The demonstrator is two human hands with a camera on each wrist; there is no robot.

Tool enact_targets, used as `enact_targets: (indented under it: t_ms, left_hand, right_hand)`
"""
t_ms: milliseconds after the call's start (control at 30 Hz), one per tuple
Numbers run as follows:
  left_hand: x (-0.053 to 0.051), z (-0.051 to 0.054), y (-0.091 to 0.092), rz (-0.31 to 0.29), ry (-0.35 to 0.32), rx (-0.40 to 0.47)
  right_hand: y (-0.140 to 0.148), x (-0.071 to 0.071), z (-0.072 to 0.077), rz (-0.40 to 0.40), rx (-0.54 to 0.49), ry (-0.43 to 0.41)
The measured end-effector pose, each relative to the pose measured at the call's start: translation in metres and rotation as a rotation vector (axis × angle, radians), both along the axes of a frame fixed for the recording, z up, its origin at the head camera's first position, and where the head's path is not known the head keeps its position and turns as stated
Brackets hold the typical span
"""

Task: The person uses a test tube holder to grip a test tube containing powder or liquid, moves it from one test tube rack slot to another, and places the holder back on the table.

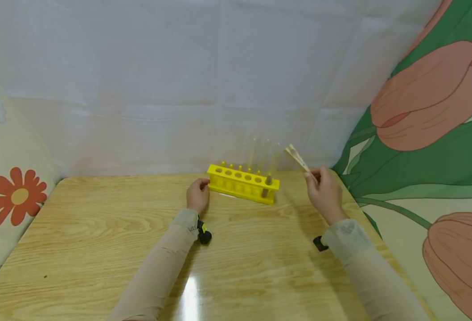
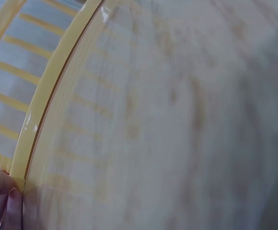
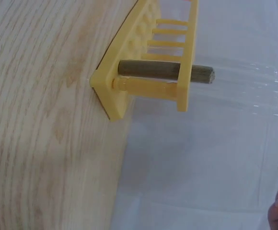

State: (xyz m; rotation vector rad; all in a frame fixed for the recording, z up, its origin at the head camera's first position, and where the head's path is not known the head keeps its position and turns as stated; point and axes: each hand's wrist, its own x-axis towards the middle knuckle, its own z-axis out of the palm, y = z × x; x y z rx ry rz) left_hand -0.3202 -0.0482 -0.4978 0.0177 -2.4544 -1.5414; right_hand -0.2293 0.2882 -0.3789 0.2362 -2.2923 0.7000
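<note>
A yellow test tube rack (image 1: pixel 244 180) stands on the table, with a row of round holes along its top. My left hand (image 1: pixel 198 195) holds its left end; in the left wrist view, fingertips (image 2: pixel 13 203) lie against the rack's corner. Away to the right of the rack, my right hand (image 1: pixel 325 194) grips a pale wooden test tube clamp (image 1: pixel 297 157), raised above the table. A grey-brown rod-like piece (image 3: pixel 158 70) stands in the rack's right end hole; whether glass encloses it, I cannot tell. Several clear test tubes (image 1: pixel 267 151) rise upright at the rack's right half.
The wood-grain table (image 1: pixel 111 232) ends at a white cloth backdrop (image 1: pixel 139 89) just behind the rack. A flowered cloth (image 1: pixel 432 178) hangs along the right side. Dark wrist devices (image 1: pixel 204 235) sit on both sleeves.
</note>
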Motion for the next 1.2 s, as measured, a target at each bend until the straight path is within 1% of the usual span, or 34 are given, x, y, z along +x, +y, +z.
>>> enact_targets:
  t_ms: [233, 467, 633, 900, 1133, 1200]
  left_hand:
    - [-0.002, -0.003, -0.001, 0.001, 0.021, -0.007]
    - [0.000, -0.002, 0.000, -0.006, 0.033, -0.016]
    - [0.001, 0.000, 0.000, -0.010, 0.030, -0.020]
    - [0.000, -0.001, -0.001, -0.011, 0.013, -0.014]
    - [0.000, -0.001, -0.001, -0.014, 0.012, -0.014]
    - [0.000, -0.001, -0.002, -0.019, 0.006, -0.012]
  right_hand:
    - [-0.006, 0.002, 0.007, 0.005, 0.032, 0.053]
    - [-0.006, 0.001, 0.006, -0.005, 0.044, 0.065]
    - [-0.006, 0.000, 0.007, 0.003, 0.060, 0.081]
    - [-0.009, -0.002, 0.012, 0.034, 0.114, 0.111]
    - [-0.013, -0.005, 0.011, 0.059, 0.142, 0.085]
    - [-0.013, -0.006, 0.009, 0.057, 0.150, 0.091]
